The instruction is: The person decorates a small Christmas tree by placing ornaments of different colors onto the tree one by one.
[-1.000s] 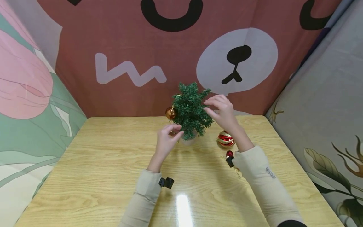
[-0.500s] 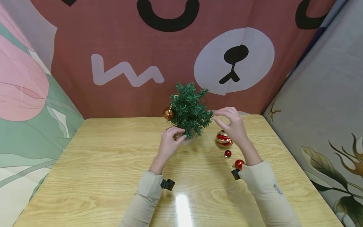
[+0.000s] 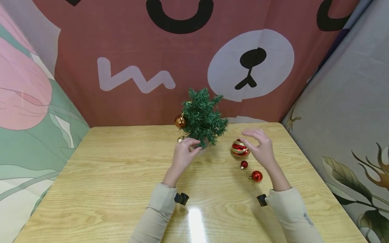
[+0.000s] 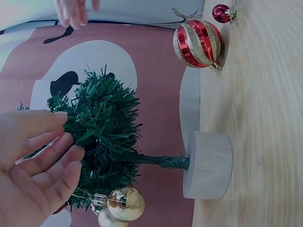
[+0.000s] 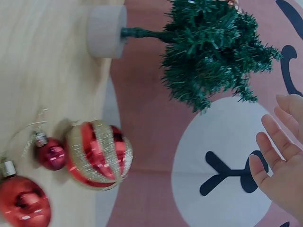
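Hands first: L hand (image 3: 183,152) is at the tree's lower L side, fingers loosely bent, thumb and fingertips apart in the left wrist view; can't tell if it nips a sprig, prob. there to steady a branch. R hand (image 3: 262,148) is empty, fingers loosely bent in the air nr the striped bauble, touching nothing.

L to R: amber bauble (image 3: 180,121) hangs at the tree's L edge. Gold bauble (image 4: 125,203) hangs below it, nr the L hand; its thread runs to the foliage, presumably what holds it up. Mini Xmas tree (image 3: 202,116) stands upright mid-table (image 3: 121,158), toward the back edge, b/c its wide wooden base (image 4: 208,165) sits flat. Then striped bauble (image 3: 238,151), small dark-red bauble (image 3: 244,164) and plain red bauble (image 3: 257,176), all loose on the table, prob. kept R side for easy reach.
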The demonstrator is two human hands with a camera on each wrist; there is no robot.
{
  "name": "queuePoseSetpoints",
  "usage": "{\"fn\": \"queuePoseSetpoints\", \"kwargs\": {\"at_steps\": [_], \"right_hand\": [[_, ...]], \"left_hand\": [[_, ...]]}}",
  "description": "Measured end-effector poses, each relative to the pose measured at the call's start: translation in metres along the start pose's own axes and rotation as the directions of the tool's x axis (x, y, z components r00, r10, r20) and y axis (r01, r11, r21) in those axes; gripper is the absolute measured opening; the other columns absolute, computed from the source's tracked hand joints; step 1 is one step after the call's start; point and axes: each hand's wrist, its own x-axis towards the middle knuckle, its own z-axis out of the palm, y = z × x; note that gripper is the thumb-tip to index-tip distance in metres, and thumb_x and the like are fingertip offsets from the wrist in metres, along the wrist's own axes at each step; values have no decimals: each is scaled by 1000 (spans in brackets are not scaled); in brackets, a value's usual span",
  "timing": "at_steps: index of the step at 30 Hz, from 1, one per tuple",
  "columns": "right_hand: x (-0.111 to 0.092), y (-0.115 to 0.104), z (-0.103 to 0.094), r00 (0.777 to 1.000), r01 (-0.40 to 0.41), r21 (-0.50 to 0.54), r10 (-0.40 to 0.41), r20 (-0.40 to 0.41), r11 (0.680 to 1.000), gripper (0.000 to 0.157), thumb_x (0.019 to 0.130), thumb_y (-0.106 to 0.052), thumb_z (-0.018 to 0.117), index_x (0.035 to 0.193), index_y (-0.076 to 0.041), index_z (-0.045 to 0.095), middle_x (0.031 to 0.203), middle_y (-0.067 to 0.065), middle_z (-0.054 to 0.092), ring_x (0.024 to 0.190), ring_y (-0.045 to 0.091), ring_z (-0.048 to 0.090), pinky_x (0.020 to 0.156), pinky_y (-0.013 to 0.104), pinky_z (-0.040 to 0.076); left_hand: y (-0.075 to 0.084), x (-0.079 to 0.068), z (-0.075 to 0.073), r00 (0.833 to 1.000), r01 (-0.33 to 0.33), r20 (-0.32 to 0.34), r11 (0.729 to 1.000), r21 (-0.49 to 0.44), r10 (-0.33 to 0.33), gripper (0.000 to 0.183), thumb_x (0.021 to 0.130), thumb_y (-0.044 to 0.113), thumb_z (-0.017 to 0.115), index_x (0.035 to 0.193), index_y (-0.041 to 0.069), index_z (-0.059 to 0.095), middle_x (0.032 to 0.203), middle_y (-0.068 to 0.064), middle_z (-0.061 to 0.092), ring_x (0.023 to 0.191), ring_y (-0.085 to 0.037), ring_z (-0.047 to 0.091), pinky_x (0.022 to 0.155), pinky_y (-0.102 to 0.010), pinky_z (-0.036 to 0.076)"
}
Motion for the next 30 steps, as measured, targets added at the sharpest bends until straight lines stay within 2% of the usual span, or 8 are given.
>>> {"fn": "queuePoseSetpoints", "kwargs": {"at_steps": [4,8,12,15,17,23,26,30], "right_hand": [[-5,-15,-6,999,-33,7,33,10,999,24,63,20,68,85,13,64,83,25,61,84,31,53,88,21,36],[-13,-20,-9,997,-80,20,80,2,997,23,63,21,67,84,13,63,82,26,61,82,17,54,72,17,40],[-27,-9,-12,992,-128,30,128,-16,991,21,63,21,67,82,14,62,82,24,61,83,5,51,69,19,40],[-43,7,-14,978,-210,38,210,-9,977,19,66,19,67,84,13,63,85,21,62,84,-1,50,70,17,40],[-53,17,-16,959,-283,44,283,4,958,18,69,15,67,86,12,63,88,21,62,84,-3,51,70,17,41],[-77,30,-24,861,-505,29,501,83,863,19,78,0,66,94,10,62,97,20,62,77,1,54,67,14,45],[-85,35,-29,817,-570,12,564,121,822,23,79,-1,65,98,12,61,101,23,60,75,4,56,65,14,46],[-94,40,-33,769,-613,-46,609,196,789,31,79,-2,66,106,12,59,107,27,57,87,21,58,68,20,48]], "left_hand": [[0,-1,2,1000,-3,-15,999,33,4,15,75,3,70,90,-1,69,89,-14,65,65,-18,61,50,-17,46],[0,-1,3,1000,-13,-25,997,75,15,15,76,5,70,89,0,69,88,-13,66,65,-17,61,50,-16,46],[0,-1,4,1000,-19,-23,994,105,22,14,76,6,70,89,1,69,88,-11,66,66,-16,62,50,-16,46],[0,-1,6,1000,-16,-14,994,110,18,15,75,5,70,89,0,69,88,-12,66,68,-17,62,51,-16,46],[0,-1,7,1000,-15,-5,994,113,16,15,75,5,70,90,0,69,89,-12,66,70,-17,62,52,-16,46],[0,-1,8,1000,0,9,994,111,-1,15,76,5,69,91,0,69,90,-11,66,70,-17,61,51,-16,46],[0,-1,8,1000,2,9,994,105,-3,15,77,4,68,91,0,69,90,-12,66,68,-16,61,50,-17,45],[0,-2,8,1000,3,6,994,108,-4,14,78,4,67,91,1,69,89,-11,66,68,-16,60,49,-16,44]]}}
